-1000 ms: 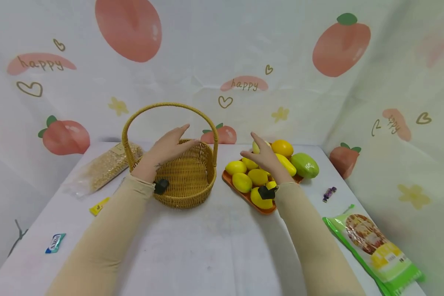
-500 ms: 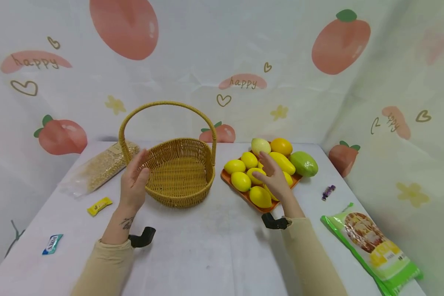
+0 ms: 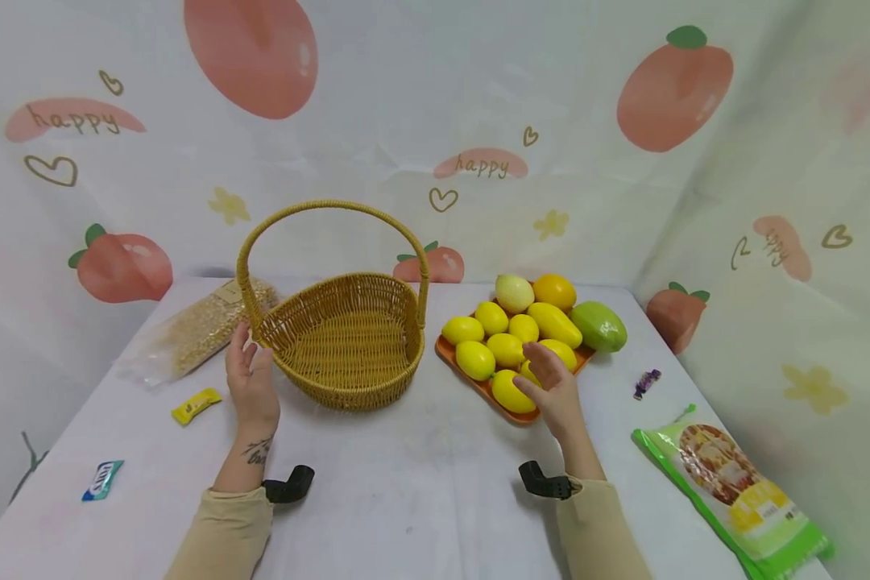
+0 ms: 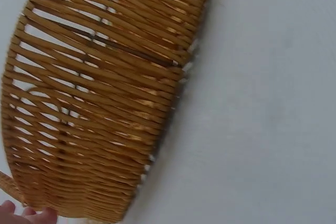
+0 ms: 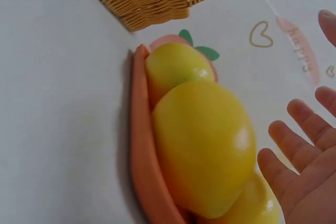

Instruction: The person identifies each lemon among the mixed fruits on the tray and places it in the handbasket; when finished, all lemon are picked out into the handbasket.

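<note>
the right hand (image 3: pixel 554 391), fingers spread and holding nothing, hovered over the nearest lemon (image 3: pixel 511 390) on the orange tray (image 3: pixel 478 379). the left hand (image 3: pixel 250 379), relaxed and empty, waited at 9 o'clock of the wicker basket (image 3: pixel 344 342). i think the step was picking fruit; next needs closing fingers around it.

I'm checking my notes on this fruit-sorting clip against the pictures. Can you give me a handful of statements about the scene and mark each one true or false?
1. The wicker basket has nothing in it. True.
2. The right hand grips a lemon. False: its fingers are spread and hold nothing, beside the fruit on the orange tray.
3. The left hand is at the basket's left side. True.
4. A green fruit lies at the tray's far right. True.
5. The green snack bag lies left of the basket. False: it lies at the table's right edge.
</note>
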Motion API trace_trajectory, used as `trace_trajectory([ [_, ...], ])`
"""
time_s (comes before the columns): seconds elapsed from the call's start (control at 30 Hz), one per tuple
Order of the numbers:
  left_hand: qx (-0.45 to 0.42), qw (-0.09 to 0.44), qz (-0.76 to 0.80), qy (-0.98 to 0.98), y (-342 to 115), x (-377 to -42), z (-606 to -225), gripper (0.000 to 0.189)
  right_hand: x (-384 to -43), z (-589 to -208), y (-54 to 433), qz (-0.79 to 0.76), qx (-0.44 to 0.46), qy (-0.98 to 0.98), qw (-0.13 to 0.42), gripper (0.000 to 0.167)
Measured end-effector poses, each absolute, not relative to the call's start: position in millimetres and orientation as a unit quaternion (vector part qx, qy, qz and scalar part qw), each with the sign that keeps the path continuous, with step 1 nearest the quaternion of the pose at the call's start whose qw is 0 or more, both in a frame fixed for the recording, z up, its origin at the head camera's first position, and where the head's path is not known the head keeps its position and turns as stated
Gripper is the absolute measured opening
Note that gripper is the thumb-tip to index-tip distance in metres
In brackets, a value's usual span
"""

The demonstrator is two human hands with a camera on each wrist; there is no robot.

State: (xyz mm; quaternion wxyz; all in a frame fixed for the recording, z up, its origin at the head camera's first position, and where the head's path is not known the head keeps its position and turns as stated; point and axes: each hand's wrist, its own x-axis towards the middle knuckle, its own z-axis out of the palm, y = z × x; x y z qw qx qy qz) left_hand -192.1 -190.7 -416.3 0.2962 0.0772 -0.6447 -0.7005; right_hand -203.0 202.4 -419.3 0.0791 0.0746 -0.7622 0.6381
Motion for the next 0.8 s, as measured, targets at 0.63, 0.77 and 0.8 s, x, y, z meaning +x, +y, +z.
trace_trajectory([
  [0.63, 0.088, 0.213, -0.752, -0.618, -191.9, -197.8, -430.8, 0.074, -203.7, -443.1, 186.1, 0.539, -0.027, -0.84, 0.049, 0.055],
  [0.77, 0.091, 0.213, -0.753, -0.616, -191.1, -199.9, -431.8, 0.075, -204.4, -445.4, 183.7, 0.519, -0.042, -0.853, 0.034, 0.057],
  [0.8, 0.092, 0.212, -0.752, -0.618, -190.7, -200.1, -431.7, 0.075, -204.5, -445.7, 183.4, 0.515, -0.044, -0.856, 0.03, 0.058],
])
